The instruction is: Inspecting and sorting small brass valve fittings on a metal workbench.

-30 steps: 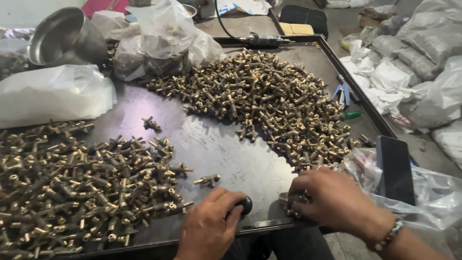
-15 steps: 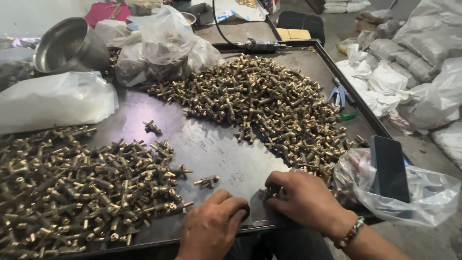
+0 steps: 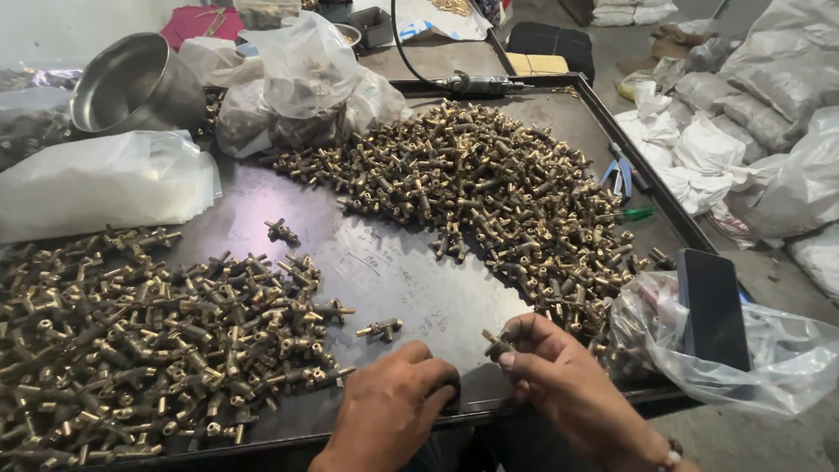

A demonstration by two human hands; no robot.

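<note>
Dark sheet metal forms the tray (image 3: 384, 262) that fills the view, its raised rim running along the far and right sides, with plastic bags (image 3: 306, 79) and a steel bowl (image 3: 131, 83) crowding the far left corner. One heap of brass fittings (image 3: 489, 192) curves across the far right of the tray, and a second heap (image 3: 149, 341) spreads over the near left.

The right hand (image 3: 568, 385) now holds one brass fitting (image 3: 496, 343) pinched between thumb and fingertips, lifted just clear of the tray at its near edge. A second ago that hand lay lower and further right, at the near fringe of the right heap with its fingers curled among the pieces; half a second ago it had moved left with something small in its grip. So a single piece has been drawn out of the right heap and brought toward the middle.

The left hand (image 3: 393, 411) stays closed in a loose fist at the near rim, about where it was before; whether it grips anything I cannot tell. A lone fitting (image 3: 380, 329) lies just beyond it, unmoved. A dark phone (image 3: 712, 306) rests on a bag at the near right.
</note>
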